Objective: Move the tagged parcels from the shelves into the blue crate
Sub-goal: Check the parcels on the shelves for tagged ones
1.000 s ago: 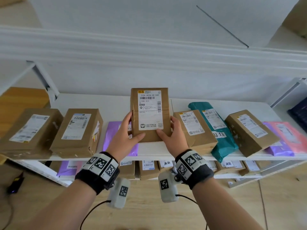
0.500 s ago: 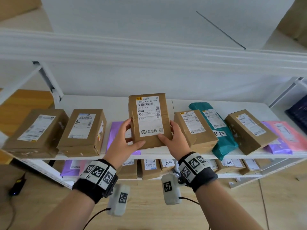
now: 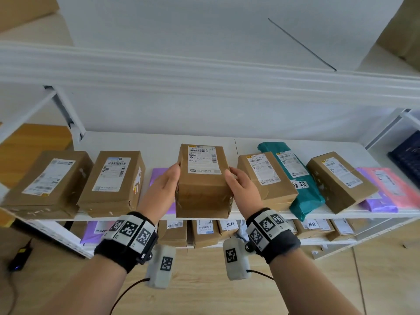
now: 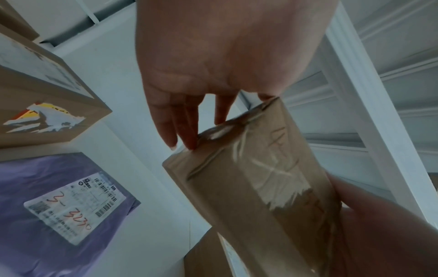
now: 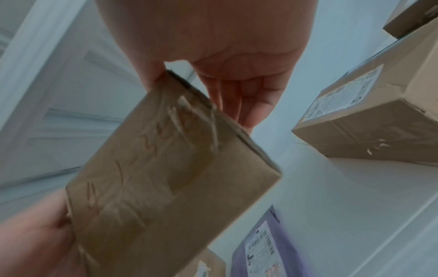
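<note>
I hold a brown cardboard parcel [image 3: 202, 189] with a white shipping label on its top face, above the front edge of the middle shelf [image 3: 136, 144]. My left hand [image 3: 171, 178] grips its left side and my right hand [image 3: 233, 179] grips its right side, thumbs on top and fingers underneath. In the left wrist view the parcel [image 4: 255, 187] shows its taped underside, with my left hand's fingers [image 4: 187, 121] along its far edge. The right wrist view shows the same parcel [image 5: 166, 178] below my right hand's fingers [image 5: 237, 101]. The blue crate is not in view.
Two brown boxes [image 3: 111, 180] lie on the shelf to the left, a purple mailer [image 3: 156, 178] under my left hand. To the right lie a brown box [image 3: 266, 178], a teal mailer [image 3: 302, 187], another box [image 3: 341, 180] and a pink mailer [image 3: 391, 185]. A lower shelf [image 3: 204, 230] holds several parcels.
The parcel stood upright with its label facing me; both hands have tipped its top away and brought it down, so the label now faces up and the front end shows.
</note>
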A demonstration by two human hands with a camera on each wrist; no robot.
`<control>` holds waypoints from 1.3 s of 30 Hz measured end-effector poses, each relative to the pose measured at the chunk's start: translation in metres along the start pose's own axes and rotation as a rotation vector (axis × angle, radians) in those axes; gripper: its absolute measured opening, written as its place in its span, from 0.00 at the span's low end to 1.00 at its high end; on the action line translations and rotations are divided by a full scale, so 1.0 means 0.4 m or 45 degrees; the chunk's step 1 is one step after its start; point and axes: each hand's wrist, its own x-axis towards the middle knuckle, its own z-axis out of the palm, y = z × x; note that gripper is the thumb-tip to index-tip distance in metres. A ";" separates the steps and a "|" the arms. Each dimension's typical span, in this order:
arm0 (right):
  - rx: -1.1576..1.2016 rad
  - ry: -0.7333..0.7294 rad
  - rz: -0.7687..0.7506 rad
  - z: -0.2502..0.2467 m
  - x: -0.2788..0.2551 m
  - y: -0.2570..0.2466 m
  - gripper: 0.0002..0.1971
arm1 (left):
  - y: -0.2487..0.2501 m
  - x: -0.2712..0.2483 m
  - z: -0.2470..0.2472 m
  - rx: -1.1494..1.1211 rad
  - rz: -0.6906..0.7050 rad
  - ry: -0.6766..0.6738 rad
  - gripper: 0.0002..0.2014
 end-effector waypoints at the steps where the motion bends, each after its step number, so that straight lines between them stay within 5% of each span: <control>1: 0.058 -0.004 0.009 0.002 -0.002 -0.002 0.24 | 0.001 0.003 -0.002 -0.022 -0.008 0.013 0.36; 7: 0.335 -0.157 0.220 -0.011 0.003 -0.015 0.12 | 0.031 0.012 -0.006 -0.248 -0.194 -0.003 0.26; 16: 0.304 -0.198 0.212 -0.010 0.009 -0.022 0.17 | 0.014 0.021 -0.023 -0.358 -0.250 -0.153 0.29; 26: 0.355 -0.105 0.225 -0.006 0.024 -0.007 0.06 | -0.005 0.024 -0.028 -0.424 -0.227 -0.089 0.25; 30: 0.489 -0.059 0.255 -0.002 0.027 0.001 0.16 | 0.002 0.013 -0.023 -0.351 -0.147 0.011 0.21; 35: 0.583 0.094 0.304 -0.007 0.044 0.010 0.07 | -0.009 0.011 -0.015 -0.260 -0.075 0.142 0.35; 39: 0.631 0.167 0.354 -0.015 0.047 0.011 0.13 | -0.025 0.022 -0.031 -0.217 -0.071 0.173 0.56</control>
